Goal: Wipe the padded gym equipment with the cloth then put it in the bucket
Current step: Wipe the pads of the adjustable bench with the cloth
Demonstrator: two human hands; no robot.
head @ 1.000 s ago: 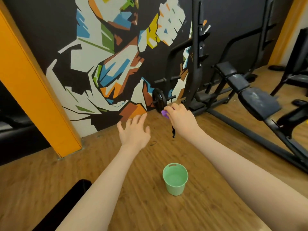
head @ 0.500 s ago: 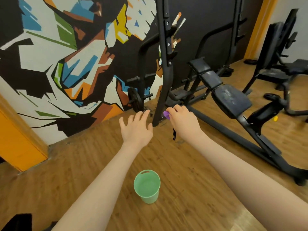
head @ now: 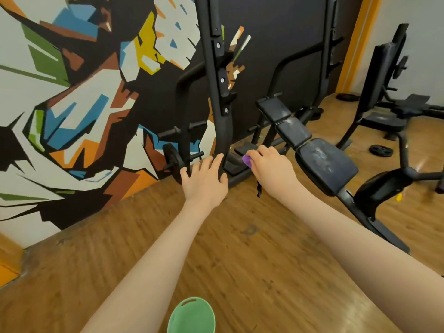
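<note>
1. Head view: I am holding both of my bare arms out over the wooden floor (head: 252,272), two hands in sight.
2. My left hand (head: 205,181) is hovering palm down with its fingers spread and nothing in them, just in front of the foot of one black upright post (head: 221,92) of the rack.
3. My right hand (head: 271,167) is curling closed, its fingers pinching one purple cloth (head: 247,160); only a small fold of it is peeking out at the thumb side, and one dark strip (head: 258,189) is dangling below the hand.
4. The cloth is sitting in the air between the post's foot and the padded bench (head: 324,164), touching neither that I can see.
5. I am counting three black pads on that bench, running in a line from the wall toward me: a small one farthest away, a middle one, and the largest one nearest, its surface looking scuffed and pale in patches. A black roller pad (head: 377,188) is sitting at the bench's near end.
6. One green bucket (head: 192,316) is standing on the floor at the bottom edge of the view, between my forearms, open top facing up, partly cut off.
7. One second machine (head: 384,87) is standing at the far right, and two weight plates are lying on the floor near it. One more plate (head: 173,157) is hanging on a peg by the painted wall (head: 72,104).
</note>
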